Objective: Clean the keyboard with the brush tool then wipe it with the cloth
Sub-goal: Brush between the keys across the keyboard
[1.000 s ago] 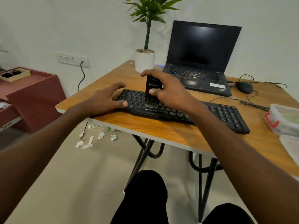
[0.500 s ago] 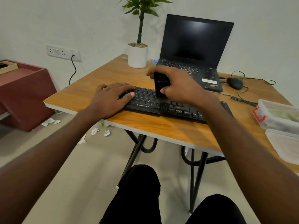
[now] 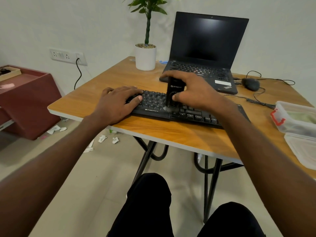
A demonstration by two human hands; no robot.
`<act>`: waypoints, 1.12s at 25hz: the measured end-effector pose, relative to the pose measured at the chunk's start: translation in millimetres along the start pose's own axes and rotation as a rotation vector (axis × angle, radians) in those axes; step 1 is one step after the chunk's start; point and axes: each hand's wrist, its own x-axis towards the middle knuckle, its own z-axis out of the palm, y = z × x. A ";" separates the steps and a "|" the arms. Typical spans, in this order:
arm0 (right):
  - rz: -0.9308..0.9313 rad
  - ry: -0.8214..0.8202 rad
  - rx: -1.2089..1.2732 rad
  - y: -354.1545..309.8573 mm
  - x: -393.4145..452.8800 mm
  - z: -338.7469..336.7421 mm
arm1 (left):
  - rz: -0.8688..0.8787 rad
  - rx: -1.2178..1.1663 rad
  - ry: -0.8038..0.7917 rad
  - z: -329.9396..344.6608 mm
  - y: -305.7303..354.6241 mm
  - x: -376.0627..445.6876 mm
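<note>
The bench (image 3: 179,134) has a smooth wood-grain top with a pale edge band and black metal legs; the keyboard (image 3: 153,106) is matt black plastic; the brush tool (image 3: 174,89) has a glossy black plastic body; the laptop (image 3: 205,48) looks matt black, its screen faintly reflective; the plant pot (image 3: 145,59) is smooth white; the container (image 3: 297,117) is clear plastic with a red clip; crumpled white paper scraps (image 3: 102,139) lie on the floor.

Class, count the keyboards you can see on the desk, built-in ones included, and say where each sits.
2. The black keyboard lies near the front edge under both hands; the laptop at the back has its own built-in one. None seems hidden.
</note>
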 end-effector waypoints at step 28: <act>-0.007 0.283 -0.139 45.9 -75.7 -16.9 | -0.023 -0.025 0.017 -4.1 8.2 -5.5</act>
